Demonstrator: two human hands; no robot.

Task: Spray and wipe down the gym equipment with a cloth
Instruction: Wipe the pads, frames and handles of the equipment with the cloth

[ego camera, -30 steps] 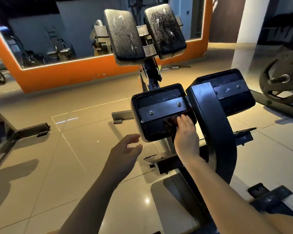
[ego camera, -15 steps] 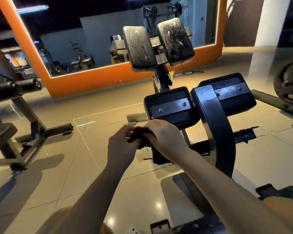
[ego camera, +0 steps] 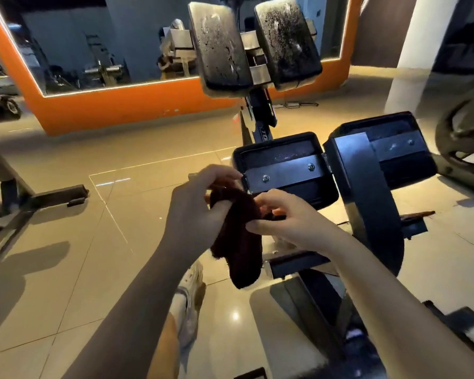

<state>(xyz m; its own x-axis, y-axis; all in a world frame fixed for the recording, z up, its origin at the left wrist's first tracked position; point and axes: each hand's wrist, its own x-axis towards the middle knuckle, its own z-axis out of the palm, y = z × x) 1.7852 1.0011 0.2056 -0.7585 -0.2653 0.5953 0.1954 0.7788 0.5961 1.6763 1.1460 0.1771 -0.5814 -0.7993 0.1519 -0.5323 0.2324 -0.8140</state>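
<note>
We held the cloth (ego camera: 237, 242) in front of us, above the floor and just short of the machine's near left pad (ego camera: 285, 170); it was dark and bunched, its loose end hanging down between our wrists. Our left hand (ego camera: 200, 212) had its fingers curled around the upper part of the cloth, while our right hand (ego camera: 290, 220) pinched its other side with thumb and fingertips, the remaining fingers loosely bent. The near right pad (ego camera: 394, 149) sat beside the first, split from it by a broad black frame bar (ego camera: 367, 203). Farther off stood two upright pads (ego camera: 222, 47), both mottled with pale streaks and speckles. Under everything lay a floor (ego camera: 107, 231) of glossy beige tiles that caught small points of light. An orange-framed mirror (ego camera: 99, 50) ran along the far wall, reflecting other gym machines. A white column (ego camera: 413, 58) rose at the right, with a weight plate (ego camera: 465, 138) below it, and a bench leg (ego camera: 41, 198) rested on the tiles to the left.
</note>
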